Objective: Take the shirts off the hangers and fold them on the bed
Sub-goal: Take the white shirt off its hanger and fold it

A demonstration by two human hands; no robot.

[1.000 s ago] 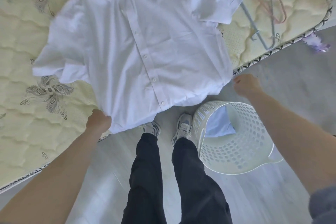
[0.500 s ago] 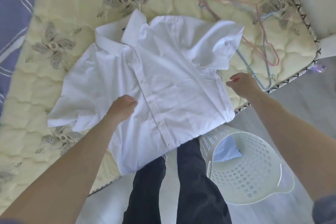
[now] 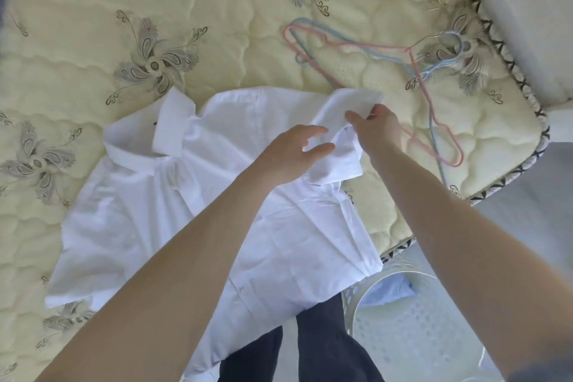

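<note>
A white short-sleeved shirt [image 3: 148, 220] lies buttoned and face up on the cream quilted bed [image 3: 93, 40], its hem hanging over the near edge. My right hand [image 3: 376, 130] pinches the shirt's right sleeve, which is folded in over the chest. My left hand [image 3: 294, 152] hovers over the same sleeve with fingers spread and relaxed, just touching the cloth. Pink and blue wire hangers [image 3: 415, 71] lie bare on the bed to the right of the shirt.
A white perforated laundry basket [image 3: 412, 332] stands on the floor at the bed's near right, holding a pale blue garment [image 3: 387, 291]. My dark-trousered legs [image 3: 310, 350] stand against the bed edge. The bed's corner lies at the right.
Both hands left the shirt's hem and moved up to its right sleeve. The right hand took hold of the sleeve and turned it inward. The view shifted forward over the bed.
</note>
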